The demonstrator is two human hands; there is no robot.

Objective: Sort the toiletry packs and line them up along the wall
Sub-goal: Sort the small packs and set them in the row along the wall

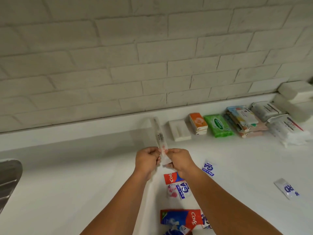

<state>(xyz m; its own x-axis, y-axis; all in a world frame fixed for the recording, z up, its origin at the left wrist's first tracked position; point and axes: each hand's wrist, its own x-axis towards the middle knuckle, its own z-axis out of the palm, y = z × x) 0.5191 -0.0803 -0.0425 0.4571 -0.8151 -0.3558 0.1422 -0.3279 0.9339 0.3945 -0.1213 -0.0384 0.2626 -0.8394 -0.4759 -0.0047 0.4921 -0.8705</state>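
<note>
Both hands are busy with one thing here. The left hand (147, 160) and the right hand (179, 160) are each pinching the bottom end of a long clear packet (159, 133), with fingers curled in on it from either side. It's pointing up and away from them toward the brick wall (118, 65), with the top leaning a bit left. As far as I can tell, it's being held up off the white surface (76, 184). It's too blurry to tell what's inside.

On the right, a row is sitting along the wall:
- a white bar-shaped pack (179, 130)
- an orange tissue pack (198, 123) just beside it
- a green wipes pack (217, 125)
- a stack of colourful packs (243, 121)
- a grey-white pack (265, 111)

A white pack with a red stripe (286, 128) is lying a bit out of line, nearer the person.

The loose stuff is lying closer in. A small red sachet (171, 178) is peeking out under the right wrist, and it's touching a blue-and-white sachet (183, 189) and a pinkish sachet (171, 192). Another blue-and-white one (208, 168) is lying to the right of the arm, and a clear-and-blue sachet (287, 188) is well apart, further right. A bigger red-and-blue pack (181, 217) is lying between the forearms at the bottom.

A shiny metal piece (8, 180) is showing at the left edge.
</note>
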